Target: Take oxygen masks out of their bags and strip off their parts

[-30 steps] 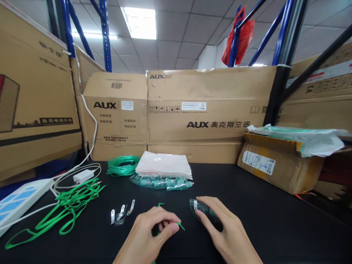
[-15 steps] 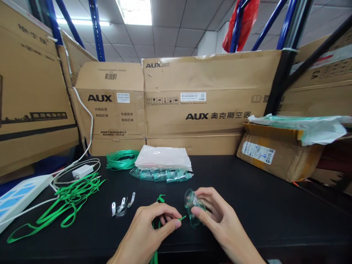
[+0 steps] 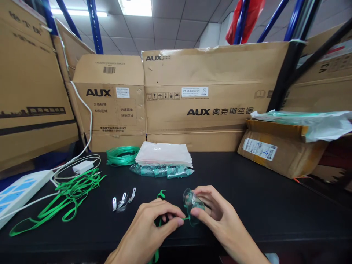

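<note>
My right hand (image 3: 213, 209) holds a clear green plastic face mask (image 3: 189, 201) on its side, thumb and fingers round its body. In my left hand (image 3: 162, 218), thumb and forefinger pinch the end of a green elastic strap (image 3: 162, 194). The strap's tip meets the near rim of the mask; whether it passes through a hole I cannot tell. Part of the strap shows beyond my left hand, and more hangs below it over the table's front edge. Left of that hand lie several small metal nose clips (image 3: 123, 200).
A tangle of green straps (image 3: 73, 198) lies beside a white power strip (image 3: 24, 194) and adapter (image 3: 83, 167). Behind are coiled green tubing (image 3: 122, 156), white packets (image 3: 164, 153) and bagged green plastic parts (image 3: 161, 171). A cardboard box (image 3: 283, 150) stands right; AUX cardboard panels (image 3: 198, 73) wall the back.
My left hand has moved slightly right, bringing the strap's tip from just short of the mask to its rim. My right hand keeps hold of the mask. The camera view has shifted slightly.
</note>
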Motion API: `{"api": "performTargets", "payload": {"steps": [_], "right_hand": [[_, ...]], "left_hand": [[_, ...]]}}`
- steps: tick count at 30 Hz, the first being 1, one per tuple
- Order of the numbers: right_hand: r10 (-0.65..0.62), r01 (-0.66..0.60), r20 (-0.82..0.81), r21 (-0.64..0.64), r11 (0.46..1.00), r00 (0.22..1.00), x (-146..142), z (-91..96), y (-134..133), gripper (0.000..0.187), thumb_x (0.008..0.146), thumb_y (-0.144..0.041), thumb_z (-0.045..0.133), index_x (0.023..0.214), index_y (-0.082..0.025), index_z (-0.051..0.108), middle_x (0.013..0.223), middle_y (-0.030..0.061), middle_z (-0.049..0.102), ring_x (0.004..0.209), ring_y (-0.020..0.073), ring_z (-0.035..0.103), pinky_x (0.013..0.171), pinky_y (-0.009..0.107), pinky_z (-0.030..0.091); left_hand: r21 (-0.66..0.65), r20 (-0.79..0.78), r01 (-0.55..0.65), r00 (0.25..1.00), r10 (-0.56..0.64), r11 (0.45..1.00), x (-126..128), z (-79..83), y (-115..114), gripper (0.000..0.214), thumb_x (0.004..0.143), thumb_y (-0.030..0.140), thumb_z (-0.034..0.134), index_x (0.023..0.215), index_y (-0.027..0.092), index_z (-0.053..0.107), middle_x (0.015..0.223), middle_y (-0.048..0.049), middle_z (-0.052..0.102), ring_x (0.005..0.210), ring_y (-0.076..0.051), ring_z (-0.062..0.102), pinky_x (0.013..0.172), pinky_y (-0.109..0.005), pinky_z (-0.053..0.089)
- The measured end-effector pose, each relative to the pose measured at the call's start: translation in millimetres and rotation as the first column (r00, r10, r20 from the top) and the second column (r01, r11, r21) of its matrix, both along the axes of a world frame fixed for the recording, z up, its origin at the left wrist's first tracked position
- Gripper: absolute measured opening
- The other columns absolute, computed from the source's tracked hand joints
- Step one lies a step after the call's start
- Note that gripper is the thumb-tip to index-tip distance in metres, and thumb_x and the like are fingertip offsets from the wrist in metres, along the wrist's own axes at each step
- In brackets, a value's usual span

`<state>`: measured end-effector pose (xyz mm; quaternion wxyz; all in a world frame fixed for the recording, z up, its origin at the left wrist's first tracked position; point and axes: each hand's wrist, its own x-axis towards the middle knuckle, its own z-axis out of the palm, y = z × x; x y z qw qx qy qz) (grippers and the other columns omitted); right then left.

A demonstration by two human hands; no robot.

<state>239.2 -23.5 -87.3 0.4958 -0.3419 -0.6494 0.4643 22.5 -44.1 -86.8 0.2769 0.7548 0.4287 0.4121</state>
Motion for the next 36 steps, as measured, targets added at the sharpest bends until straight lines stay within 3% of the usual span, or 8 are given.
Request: {"api": "performTargets", "payload": {"steps": [10,15,18,21,25,32,36], "right_hand": [[-0.028,0.023,-0.067,-0.074,0.997,0.997,-5.7,3.8,-2.6,0.039,0.066,-0.005,0.080,0.095,-0.026,0.065,0.094,-0.0043,0.071,0.090,0.0156,0.071,0.080,0.023,0.057],[-0.035,0.035,0.009,-0.012,0.999,0.999,-5.1,-1.9,-3.1,0.039,0.067,-0.007,0.085,0.096,-0.026,0.068,0.095,-0.0043,0.070,0.088,0.0161,0.071,0.080,0.023,0.058],[-0.041,0.029,0.113,0.107,0.994,0.993,-0.7,-4.3,-4.4,0.044,0.074,-0.013,0.087,0.111,-0.030,0.069,0.108,-0.0019,0.072,0.100,0.0186,0.072,0.087,0.025,0.059],[-0.119,0.041,0.204,0.350,0.936,0.972,4.5,-5.0,-6.5,0.044,0.084,-0.023,0.084,0.123,-0.036,0.068,0.135,0.0015,0.065,0.124,0.0220,0.064,0.105,0.031,0.053],[-0.192,-0.005,0.290,0.564,0.826,0.938,6.1,-4.9,-9.2,0.021,0.097,-0.022,0.069,0.110,-0.036,0.076,0.143,0.0012,0.060,0.125,0.0214,0.063,0.108,0.033,0.051],[-0.280,0.007,0.313,0.654,0.756,0.908,3.0,-5.0,-9.4,0.016,0.097,-0.018,0.067,0.095,-0.030,0.077,0.133,0.0052,0.065,0.115,0.0228,0.067,0.099,0.033,0.056],[-0.338,0.044,0.314,0.671,0.740,0.887,0.3,-3.9,-10.8,0.014,0.096,-0.017,0.065,0.094,-0.028,0.074,0.126,0.0075,0.068,0.104,0.0231,0.070,0.090,0.032,0.059]], "left_hand": [[-0.020,-0.033,0.023,0.999,-0.024,1.000,0.9,0.9,1.1,0.013,0.092,0.025,0.075,0.096,0.034,0.085,0.084,0.0021,0.078,0.080,-0.018,0.067,0.075,-0.026,0.049],[0.031,-0.080,0.077,0.994,-0.074,0.997,1.3,3.4,-1.1,0.017,0.096,0.024,0.071,0.096,0.034,0.085,0.086,0.0019,0.079,0.084,-0.019,0.066,0.077,-0.027,0.048],[0.047,-0.098,0.059,0.994,-0.055,0.997,1.8,3.0,-1.5,0.018,0.096,0.022,0.070,0.096,0.033,0.084,0.084,0.0026,0.078,0.081,-0.018,0.064,0.074,-0.026,0.047],[0.057,-0.087,0.026,0.996,-0.021,0.998,1.5,0.6,0.0,0.014,0.096,0.026,0.069,0.095,0.030,0.083,0.083,0.0011,0.075,0.080,-0.018,0.064,0.073,-0.026,0.046],[0.063,-0.086,0.019,0.996,-0.014,0.998,0.5,-3.5,2.4,0.013,0.097,0.031,0.069,0.096,0.028,0.081,0.082,0.0004,0.073,0.080,-0.018,0.064,0.073,-0.026,0.047],[0.088,-0.093,0.023,0.996,-0.015,0.996,-0.3,-2.0,1.9,0.011,0.096,0.029,0.070,0.098,0.029,0.080,0.082,0.0009,0.071,0.079,-0.017,0.064,0.071,-0.025,0.048],[0.114,-0.059,-0.021,0.998,0.028,0.993,1.7,-5.7,-0.1,0.013,0.092,0.027,0.073,0.105,0.026,0.068,0.083,0.0030,0.071,0.075,-0.015,0.062,0.071,-0.023,0.049]]}}
